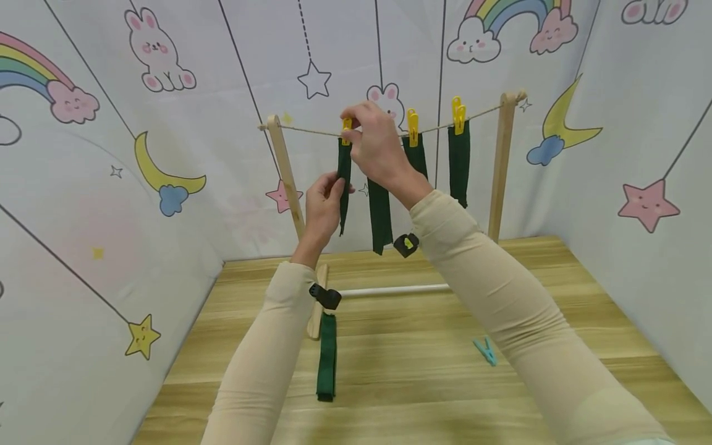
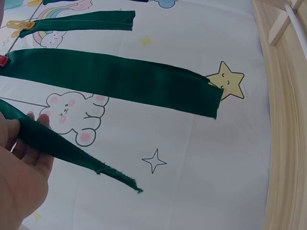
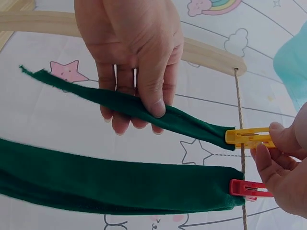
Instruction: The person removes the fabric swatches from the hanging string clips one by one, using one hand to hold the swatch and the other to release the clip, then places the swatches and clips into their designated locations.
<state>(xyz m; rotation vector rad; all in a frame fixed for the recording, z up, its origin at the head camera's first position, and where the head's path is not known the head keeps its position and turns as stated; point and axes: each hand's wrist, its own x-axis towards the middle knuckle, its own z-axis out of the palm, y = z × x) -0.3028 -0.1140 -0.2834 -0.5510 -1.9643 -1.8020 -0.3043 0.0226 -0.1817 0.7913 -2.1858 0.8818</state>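
My left hand [image 1: 322,207] pinches a dark green fabric strip [image 3: 196,125] partway down, thumb on one side and fingers behind. The strip's upper end sits in the jaws of a yellow clothespin [image 3: 235,137] on the rope [image 3: 239,96]. My right hand [image 1: 381,145] grips that clothespin's handles between thumb and fingers. Beside it, a wider green strip [image 3: 124,187] hangs from a red clothespin [image 3: 237,187]. Farther right, two more green strips [image 1: 459,164] hang under yellow clothespins [image 1: 458,117].
Wooden posts [image 1: 500,167] hold the rope at both ends, with a white bar [image 1: 395,289] low between them. A folded green strip [image 1: 327,364] lies on the wood-grain table [image 1: 411,383]. A light-blue clothespin [image 1: 487,352] lies to the right.
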